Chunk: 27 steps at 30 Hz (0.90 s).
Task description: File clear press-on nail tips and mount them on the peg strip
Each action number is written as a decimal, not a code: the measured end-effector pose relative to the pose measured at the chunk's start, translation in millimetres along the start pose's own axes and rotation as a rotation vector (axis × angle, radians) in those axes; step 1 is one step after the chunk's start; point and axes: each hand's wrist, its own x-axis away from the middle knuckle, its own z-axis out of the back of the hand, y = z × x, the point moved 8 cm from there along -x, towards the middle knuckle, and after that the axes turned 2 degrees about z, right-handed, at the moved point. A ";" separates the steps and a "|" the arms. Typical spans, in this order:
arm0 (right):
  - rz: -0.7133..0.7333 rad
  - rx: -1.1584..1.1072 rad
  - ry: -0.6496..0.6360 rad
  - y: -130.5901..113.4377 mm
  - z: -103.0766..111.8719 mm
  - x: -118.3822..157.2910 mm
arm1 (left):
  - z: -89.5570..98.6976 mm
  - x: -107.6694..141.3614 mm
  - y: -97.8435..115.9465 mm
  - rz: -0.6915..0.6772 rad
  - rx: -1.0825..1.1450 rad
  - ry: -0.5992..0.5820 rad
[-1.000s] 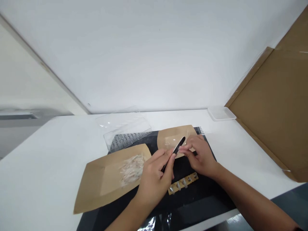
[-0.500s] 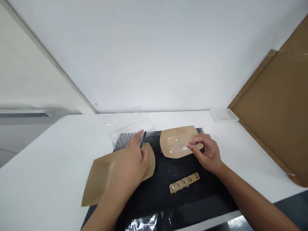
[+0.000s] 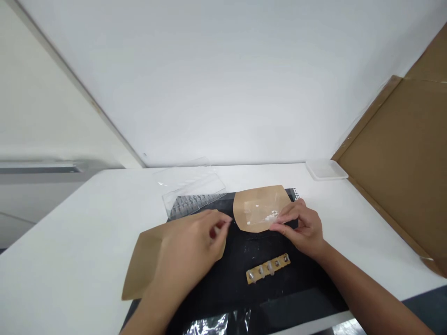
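Observation:
My left hand [image 3: 197, 244] is over the left brown paper tray [image 3: 141, 260], its thumb and forefinger pinched together above the black mat. Whatever may be in that pinch is too small to make out. My right hand [image 3: 301, 228] is at the near right edge of a second brown paper tray [image 3: 244, 200], thumb and fingers closed; what they hold cannot be made out. Small white pieces [image 3: 272, 215] lie in this tray on a paler, shiny patch. Nearer to me, a narrow tan strip [image 3: 268, 269] carries several clear, shiny bits in a row.
A black mat [image 3: 251, 298] lies under the trays on the white table [image 3: 70, 242]. Clear plastic boxes or lids [image 3: 195, 188] rest at the back left. A shallow translucent tray [image 3: 326, 170] stands at the back right, beside a leaning cardboard panel [image 3: 401, 163].
The dark, slim object in my left hand no longer shows, and that hand's fingers have come into a pinch turned rightward. My right fingertips have dropped slightly toward the tray's near edge.

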 end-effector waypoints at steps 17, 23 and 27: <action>0.349 0.181 -0.217 -34.3 -15.7 13.0 | -71.0 19.9 49.0 0.068 1.071 -0.387; 0.293 0.163 -0.267 -25.9 -15.2 10.0 | -88.0 24.6 48.0 0.144 1.070 -0.488; 0.264 0.137 -0.264 -24.5 -15.4 8.2 | -91.1 25.4 50.3 0.160 1.089 -0.530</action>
